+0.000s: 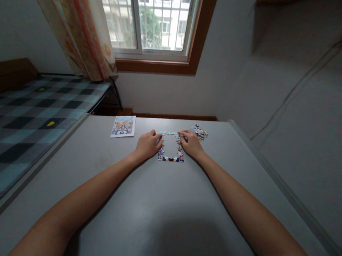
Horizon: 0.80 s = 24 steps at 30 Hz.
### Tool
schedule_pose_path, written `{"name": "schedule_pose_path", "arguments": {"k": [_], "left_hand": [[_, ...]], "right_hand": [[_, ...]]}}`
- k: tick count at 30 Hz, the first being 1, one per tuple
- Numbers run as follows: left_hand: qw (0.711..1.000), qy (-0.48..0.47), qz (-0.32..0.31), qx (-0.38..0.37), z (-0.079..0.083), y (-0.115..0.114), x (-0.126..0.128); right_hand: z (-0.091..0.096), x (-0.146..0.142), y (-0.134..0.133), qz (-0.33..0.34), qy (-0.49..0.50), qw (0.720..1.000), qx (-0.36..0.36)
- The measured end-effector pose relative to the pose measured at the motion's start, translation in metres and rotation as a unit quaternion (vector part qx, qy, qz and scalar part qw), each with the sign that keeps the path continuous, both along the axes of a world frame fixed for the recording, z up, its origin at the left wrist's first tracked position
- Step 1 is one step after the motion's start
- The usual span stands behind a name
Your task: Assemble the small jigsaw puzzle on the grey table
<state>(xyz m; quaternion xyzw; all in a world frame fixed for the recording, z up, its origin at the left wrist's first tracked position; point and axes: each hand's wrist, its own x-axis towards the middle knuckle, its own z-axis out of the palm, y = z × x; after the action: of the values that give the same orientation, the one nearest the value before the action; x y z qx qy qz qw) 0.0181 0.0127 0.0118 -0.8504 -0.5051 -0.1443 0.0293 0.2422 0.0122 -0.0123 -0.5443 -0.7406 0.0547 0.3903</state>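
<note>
room: barred window (152,24) beyond a pale grey table (130,209)
jigsaw border (171,159): flat on the table, between the hands
left hand (147,145): fingers curled at the border's far left corner
right hand (191,144): fingers bent at its far right corner
grip: cannot tell if either pinches a piece
loose jigsaw pieces (200,133): heaped beside the right hand
printed picture sheet (123,126): left of the left hand

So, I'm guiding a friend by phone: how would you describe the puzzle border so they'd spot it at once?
Find the grey table below the window, then look between the left hand and right hand. The puzzle border lies there, a rectangle of colourful pieces. Unlike the jumbled loose pieces and the printed sheet, it is a hollow frame.
</note>
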Motion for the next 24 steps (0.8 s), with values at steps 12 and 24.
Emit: {"name": "schedule_pose_path", "arguments": {"k": [12, 24], "left_hand": [[0.999, -0.016, 0.034, -0.004, -0.002, 0.002, 0.000], [0.999, -0.025, 0.035, -0.001, -0.003, 0.001, 0.000]], "right_hand": [[-0.001, 0.001, 0.000, 0.022, -0.079, 0.996, -0.029], [0.018, 0.025, 0.011, -0.023, -0.003, 1.000, -0.002]]}}
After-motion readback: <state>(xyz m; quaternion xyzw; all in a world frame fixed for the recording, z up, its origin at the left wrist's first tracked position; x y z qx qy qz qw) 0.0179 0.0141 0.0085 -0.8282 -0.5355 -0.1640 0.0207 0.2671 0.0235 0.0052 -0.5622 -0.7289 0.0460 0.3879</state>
